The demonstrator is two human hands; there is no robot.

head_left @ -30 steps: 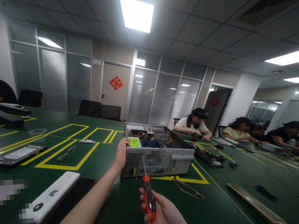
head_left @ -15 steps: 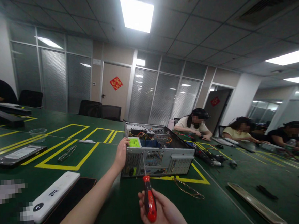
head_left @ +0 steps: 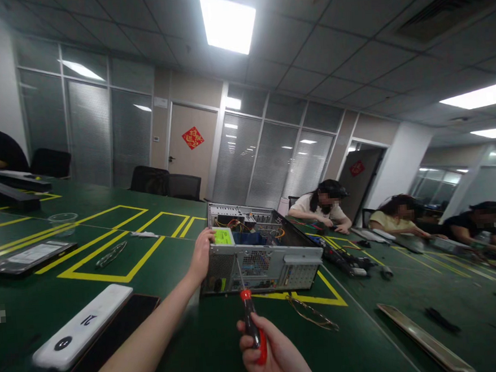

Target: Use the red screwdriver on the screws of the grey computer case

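Observation:
An opened computer case (head_left: 301,257) lies on the green table, its perforated metal back panel facing me and wires showing inside. At its left rear corner is a power supply with a yellow-green label (head_left: 223,237). My left hand (head_left: 201,256) grips that corner, with the fingertips over the top edge by the label. My right hand (head_left: 271,346) is closed around the red and black handle of a screwdriver (head_left: 248,308). The shaft points up and away, and its tip meets the back panel below the label. A screw there is too small to make out.
Eyeglasses (head_left: 312,313) lie in front of the case. At left are a white device marked 21 (head_left: 85,325), a dark phone (head_left: 114,342), a hard drive (head_left: 30,257), tweezers (head_left: 111,255) and a plastic cup (head_left: 63,223). A metal strip (head_left: 424,338) lies right; people sit around the table.
My right hand has shifted slightly right, and its fingers have curled more around the screwdriver handle, which now leans more. The left hand and the case have stayed put.

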